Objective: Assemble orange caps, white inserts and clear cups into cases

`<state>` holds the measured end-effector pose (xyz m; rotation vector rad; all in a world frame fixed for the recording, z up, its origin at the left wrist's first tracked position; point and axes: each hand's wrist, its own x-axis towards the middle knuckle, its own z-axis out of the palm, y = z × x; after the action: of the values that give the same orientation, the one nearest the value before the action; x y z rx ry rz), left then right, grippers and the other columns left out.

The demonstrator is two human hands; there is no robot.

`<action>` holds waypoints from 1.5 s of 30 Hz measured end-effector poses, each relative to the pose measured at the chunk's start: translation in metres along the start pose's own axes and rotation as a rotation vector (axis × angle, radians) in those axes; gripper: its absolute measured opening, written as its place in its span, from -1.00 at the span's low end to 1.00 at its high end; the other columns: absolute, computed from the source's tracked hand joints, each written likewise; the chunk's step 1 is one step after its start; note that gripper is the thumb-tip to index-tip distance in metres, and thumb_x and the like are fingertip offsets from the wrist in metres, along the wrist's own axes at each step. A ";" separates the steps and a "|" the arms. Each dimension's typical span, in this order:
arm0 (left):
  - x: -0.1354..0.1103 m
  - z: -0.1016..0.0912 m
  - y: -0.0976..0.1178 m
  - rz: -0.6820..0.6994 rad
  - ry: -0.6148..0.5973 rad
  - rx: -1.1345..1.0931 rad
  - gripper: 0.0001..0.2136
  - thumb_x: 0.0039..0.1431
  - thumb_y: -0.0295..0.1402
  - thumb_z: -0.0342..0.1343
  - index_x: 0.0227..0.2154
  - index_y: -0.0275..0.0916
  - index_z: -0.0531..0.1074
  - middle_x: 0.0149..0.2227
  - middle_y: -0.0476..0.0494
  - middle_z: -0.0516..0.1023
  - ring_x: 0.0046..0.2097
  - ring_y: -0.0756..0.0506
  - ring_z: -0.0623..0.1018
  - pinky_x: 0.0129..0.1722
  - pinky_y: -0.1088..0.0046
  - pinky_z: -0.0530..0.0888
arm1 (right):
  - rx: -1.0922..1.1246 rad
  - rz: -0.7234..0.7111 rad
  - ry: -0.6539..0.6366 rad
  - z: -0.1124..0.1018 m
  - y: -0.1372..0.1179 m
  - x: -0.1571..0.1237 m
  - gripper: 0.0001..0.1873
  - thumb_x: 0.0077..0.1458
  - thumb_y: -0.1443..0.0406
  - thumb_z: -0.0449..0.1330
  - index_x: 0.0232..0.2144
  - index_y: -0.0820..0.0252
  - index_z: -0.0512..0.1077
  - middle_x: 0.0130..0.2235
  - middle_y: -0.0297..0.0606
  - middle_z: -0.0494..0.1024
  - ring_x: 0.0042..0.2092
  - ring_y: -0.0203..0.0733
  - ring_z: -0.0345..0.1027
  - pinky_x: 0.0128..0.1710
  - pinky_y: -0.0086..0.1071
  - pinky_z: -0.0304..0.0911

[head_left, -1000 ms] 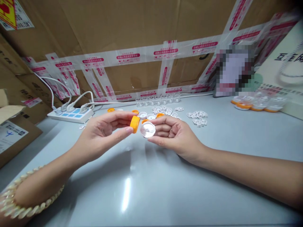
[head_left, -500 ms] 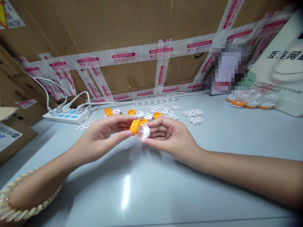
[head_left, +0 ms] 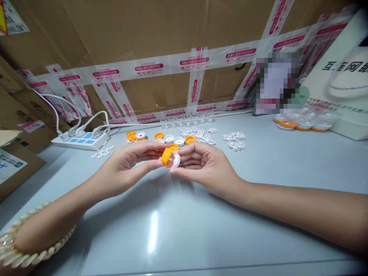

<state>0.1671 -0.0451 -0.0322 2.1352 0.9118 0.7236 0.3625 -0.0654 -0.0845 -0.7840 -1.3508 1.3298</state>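
Note:
My left hand (head_left: 133, 163) pinches an orange round cap (head_left: 166, 156) between thumb and fingers, tilted on its edge. My right hand (head_left: 202, 163) holds a small clear plastic cup (head_left: 174, 160) by its rim side, with thumb below and fingers behind. Cap and cup meet in front of me, above the table; whether they are joined I cannot tell. Just behind my fingers lie another orange cap (head_left: 173, 147), white caps (head_left: 179, 141) and an orange cap (head_left: 190, 140). White lattice-like pieces (head_left: 198, 133) are heaped beside them.
Clear cups (head_left: 186, 120) stand in a row along the cardboard box (head_left: 161, 92). A power strip (head_left: 80, 141) with plugged cables and small white discs (head_left: 102, 152) are at left. At right are a phone-like device (head_left: 276, 84), stacked clear-and-orange containers (head_left: 306, 120) and a paper bag (head_left: 342, 80).
My left hand has moved slightly right, bringing the orange cap closer over the clear cup. The cap has tilted, and the cup has turned a little and shifted left.

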 end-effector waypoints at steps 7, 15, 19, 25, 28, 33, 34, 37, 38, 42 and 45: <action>0.004 0.002 -0.001 0.011 0.000 -0.022 -0.75 0.11 -0.36 0.12 -0.13 -0.23 0.47 -0.13 -0.17 0.55 -0.15 -0.12 0.54 -0.11 0.39 0.49 | -0.007 0.006 -0.002 0.000 0.001 0.001 -0.65 -0.29 0.30 0.40 -0.42 0.15 0.34 -0.40 -0.37 0.58 -0.31 -0.24 0.52 -0.19 -0.31 0.45; 0.008 0.004 0.001 -0.037 -0.001 -0.075 -0.78 0.07 -0.38 0.14 -0.20 -0.24 0.51 -0.21 -0.14 0.58 -0.20 -0.10 0.56 -0.16 0.44 0.51 | -0.010 0.021 -0.002 -0.001 0.002 0.001 -0.65 -0.32 0.31 0.40 -0.44 0.16 0.34 -0.41 -0.38 0.58 -0.32 -0.24 0.51 -0.19 -0.32 0.44; 0.009 0.005 0.001 -0.048 0.001 -0.094 -0.80 0.05 -0.40 0.15 -0.23 -0.26 0.51 -0.24 -0.13 0.59 -0.21 -0.10 0.56 -0.18 0.44 0.52 | -0.031 0.036 0.009 -0.001 0.001 0.002 -0.63 -0.34 0.29 0.41 -0.45 0.17 0.34 -0.42 -0.37 0.57 -0.32 -0.23 0.52 -0.21 -0.32 0.44; 0.009 0.006 -0.002 -0.054 0.014 -0.103 -0.80 0.03 -0.43 0.15 -0.24 -0.28 0.51 -0.27 -0.12 0.59 -0.22 -0.10 0.56 -0.18 0.42 0.52 | -0.062 0.027 0.012 -0.001 0.002 0.003 -0.64 -0.32 0.28 0.40 -0.45 0.19 0.34 -0.43 -0.36 0.57 -0.34 -0.23 0.52 -0.24 -0.34 0.46; 0.009 0.006 -0.002 -0.048 0.022 -0.101 -0.80 0.02 -0.45 0.15 -0.24 -0.28 0.51 -0.27 -0.11 0.59 -0.22 -0.10 0.56 -0.19 0.43 0.52 | -0.070 0.024 0.016 -0.001 0.003 0.003 -0.64 -0.32 0.28 0.40 -0.45 0.20 0.34 -0.43 -0.36 0.57 -0.34 -0.23 0.52 -0.25 -0.34 0.46; 0.007 0.006 -0.002 -0.020 0.034 -0.058 -0.79 0.02 -0.44 0.16 -0.23 -0.26 0.51 -0.27 -0.10 0.58 -0.23 -0.08 0.56 -0.17 0.44 0.52 | -0.059 0.019 0.011 0.000 0.004 0.003 -0.65 -0.32 0.30 0.40 -0.46 0.19 0.34 -0.43 -0.37 0.57 -0.34 -0.24 0.52 -0.25 -0.36 0.46; 0.007 0.006 -0.002 -0.010 0.034 -0.044 -0.78 0.02 -0.44 0.16 -0.22 -0.26 0.51 -0.26 -0.10 0.58 -0.22 -0.08 0.56 -0.17 0.45 0.52 | -0.058 0.020 0.012 0.000 0.004 0.003 -0.65 -0.32 0.30 0.40 -0.46 0.19 0.34 -0.43 -0.37 0.57 -0.34 -0.24 0.52 -0.25 -0.35 0.46; 0.006 0.006 -0.003 0.039 0.021 0.021 -0.78 0.05 -0.44 0.14 -0.19 -0.25 0.49 -0.23 -0.11 0.57 -0.22 -0.08 0.55 -0.18 0.44 0.51 | -0.063 0.027 0.014 0.000 0.004 0.003 -0.66 -0.31 0.30 0.40 -0.46 0.19 0.34 -0.43 -0.37 0.57 -0.34 -0.24 0.52 -0.23 -0.34 0.46; 0.006 0.006 -0.003 0.063 0.015 0.062 -0.78 0.06 -0.44 0.13 -0.19 -0.25 0.49 -0.23 -0.12 0.57 -0.22 -0.08 0.55 -0.19 0.44 0.51 | -0.064 0.028 0.011 0.000 0.004 0.003 -0.66 -0.31 0.31 0.40 -0.46 0.19 0.34 -0.43 -0.37 0.57 -0.34 -0.24 0.52 -0.23 -0.34 0.46; 0.004 0.006 -0.003 0.188 0.036 0.292 -0.79 0.09 -0.43 0.12 -0.19 -0.25 0.49 -0.23 -0.14 0.57 -0.21 -0.10 0.53 -0.18 0.40 0.47 | -0.066 0.023 -0.001 -0.001 0.004 0.002 -0.67 -0.30 0.32 0.39 -0.46 0.18 0.34 -0.43 -0.39 0.57 -0.33 -0.24 0.52 -0.23 -0.35 0.46; 0.003 0.006 -0.003 0.242 0.053 0.377 -0.79 0.11 -0.44 0.09 -0.18 -0.24 0.48 -0.23 -0.13 0.57 -0.21 -0.09 0.52 -0.18 0.42 0.45 | -0.063 0.018 -0.006 0.000 0.005 0.003 -0.68 -0.29 0.32 0.39 -0.46 0.18 0.34 -0.43 -0.40 0.57 -0.33 -0.25 0.52 -0.23 -0.35 0.46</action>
<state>0.1714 -0.0437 -0.0375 2.6033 0.8807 0.7773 0.3613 -0.0618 -0.0889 -0.8371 -1.3993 1.3100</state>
